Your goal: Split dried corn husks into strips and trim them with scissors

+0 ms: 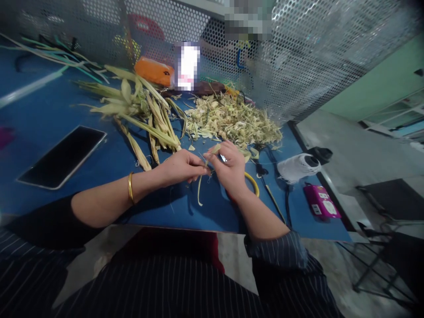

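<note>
My left hand [182,167], with a gold bangle on its wrist, is closed in a pinch over the blue table. Its fingertips meet those of my right hand [229,165], also closed, around a pale green husk strip [199,192] whose loose end hangs below the fingers. Fine thread shows near the fingertips. Under my right wrist lies a yellow and red loop [253,183], like a scissors handle, mostly hidden. Just beyond my hands are a bundle of long husks [159,119] and a heap of husk scraps [232,119].
A dark phone [62,157] lies at left. On the right are a white thread spool [296,168], a purple box [321,202] and black cords [287,205]. An orange packet [154,71] sits at the back, before a perforated metal screen [251,57]. Coloured strips [66,57] lie back left.
</note>
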A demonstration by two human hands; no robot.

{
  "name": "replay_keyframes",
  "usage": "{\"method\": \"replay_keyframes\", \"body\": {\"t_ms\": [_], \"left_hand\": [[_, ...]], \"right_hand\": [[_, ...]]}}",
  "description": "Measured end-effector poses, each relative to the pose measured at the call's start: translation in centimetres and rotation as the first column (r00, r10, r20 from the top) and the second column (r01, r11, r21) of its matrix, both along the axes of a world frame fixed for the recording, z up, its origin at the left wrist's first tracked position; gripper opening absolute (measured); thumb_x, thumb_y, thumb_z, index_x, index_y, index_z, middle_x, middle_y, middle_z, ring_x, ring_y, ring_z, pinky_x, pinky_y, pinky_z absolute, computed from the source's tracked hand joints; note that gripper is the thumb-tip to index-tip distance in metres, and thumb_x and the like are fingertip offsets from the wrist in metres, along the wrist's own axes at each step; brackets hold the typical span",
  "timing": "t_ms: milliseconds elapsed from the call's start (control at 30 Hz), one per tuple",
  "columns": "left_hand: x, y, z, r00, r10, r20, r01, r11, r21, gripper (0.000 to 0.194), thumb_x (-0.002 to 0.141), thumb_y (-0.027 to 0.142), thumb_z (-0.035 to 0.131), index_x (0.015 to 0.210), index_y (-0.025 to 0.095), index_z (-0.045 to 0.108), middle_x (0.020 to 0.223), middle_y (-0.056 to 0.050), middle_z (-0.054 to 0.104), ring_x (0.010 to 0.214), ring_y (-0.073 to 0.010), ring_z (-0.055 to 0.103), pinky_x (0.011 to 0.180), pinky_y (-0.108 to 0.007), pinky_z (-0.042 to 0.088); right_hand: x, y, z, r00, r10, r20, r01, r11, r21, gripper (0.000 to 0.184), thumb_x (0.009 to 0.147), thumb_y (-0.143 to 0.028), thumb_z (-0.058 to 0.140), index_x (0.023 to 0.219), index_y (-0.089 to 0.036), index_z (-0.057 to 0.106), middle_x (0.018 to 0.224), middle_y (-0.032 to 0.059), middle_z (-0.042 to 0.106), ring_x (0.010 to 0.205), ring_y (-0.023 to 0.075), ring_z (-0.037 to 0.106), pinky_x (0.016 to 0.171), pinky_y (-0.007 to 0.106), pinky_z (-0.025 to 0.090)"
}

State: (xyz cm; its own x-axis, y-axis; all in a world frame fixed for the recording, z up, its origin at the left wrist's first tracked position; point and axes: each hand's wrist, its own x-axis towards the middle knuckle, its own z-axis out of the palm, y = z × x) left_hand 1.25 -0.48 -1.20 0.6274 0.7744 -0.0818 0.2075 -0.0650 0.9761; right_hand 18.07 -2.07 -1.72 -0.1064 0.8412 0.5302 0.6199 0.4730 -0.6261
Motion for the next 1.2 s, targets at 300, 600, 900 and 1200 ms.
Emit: {"method": "replay_keyframes", "body": {"t_ms": [300, 600, 900, 1200], "left_hand": [[-0.2, 0.0, 0.5, 0.998, 0.047, 0.044, -0.032, 0.955, -0.296, 0.024, 0.074, 0.036, 0.073, 0.071, 0.012, 0.072, 0.052, 0.000, 0.058, 0.045, -0.0076, 0.050, 0.042, -0.018, 0.034], [-0.4, 0.4, 1.0, 0.972, 0.218, 0.083, -0.171, 0.908, -0.383, 0.035, 0.083, 0.045, 0.065, 0.078, 0.011, 0.072, 0.072, -0.007, 0.069, 0.051, -0.0071, 0.054, 0.041, -0.016, 0.036], [-0.1, 0.3, 0.5, 0.963, 0.215, 0.161, -0.091, 0.824, -0.559, 0.019, 0.081, 0.026, 0.069, 0.074, 0.010, 0.069, 0.061, -0.003, 0.062, 0.049, -0.0058, 0.052, 0.043, -0.015, 0.039], [-0.5, 1.2, 0.6, 0.814, 0.397, 0.424, 0.011, 0.719, -0.695, 0.009, 0.086, 0.014, 0.062, 0.091, 0.010, 0.068, 0.059, 0.001, 0.060, 0.047, -0.0055, 0.055, 0.044, -0.013, 0.043]], "right_hand": [[0.2, 0.5, -0.5, 0.992, -0.108, 0.067, 0.094, 0.978, 0.185, 0.015, 0.089, -0.034, 0.059, 0.082, -0.024, 0.067, 0.095, 0.0034, 0.070, 0.099, 0.0200, 0.062, 0.104, 0.043, 0.036], [1.4, 1.2, -0.1, 0.847, -0.114, -0.519, -0.125, 0.907, -0.403, 0.035, 0.083, -0.055, 0.062, 0.079, -0.020, 0.066, 0.070, 0.0004, 0.061, 0.063, 0.0126, 0.058, 0.067, 0.029, 0.048], [0.1, 0.9, -0.7, 0.798, -0.035, -0.602, -0.218, 0.914, -0.342, 0.029, 0.078, -0.047, 0.070, 0.070, -0.019, 0.066, 0.060, -0.0019, 0.059, 0.058, 0.0112, 0.054, 0.062, 0.026, 0.045], [0.2, 0.1, 0.0, 0.824, 0.157, -0.545, -0.452, 0.762, -0.463, 0.026, 0.081, -0.044, 0.067, 0.085, -0.019, 0.070, 0.083, 0.0029, 0.070, 0.083, 0.0165, 0.063, 0.086, 0.033, 0.047]]}}
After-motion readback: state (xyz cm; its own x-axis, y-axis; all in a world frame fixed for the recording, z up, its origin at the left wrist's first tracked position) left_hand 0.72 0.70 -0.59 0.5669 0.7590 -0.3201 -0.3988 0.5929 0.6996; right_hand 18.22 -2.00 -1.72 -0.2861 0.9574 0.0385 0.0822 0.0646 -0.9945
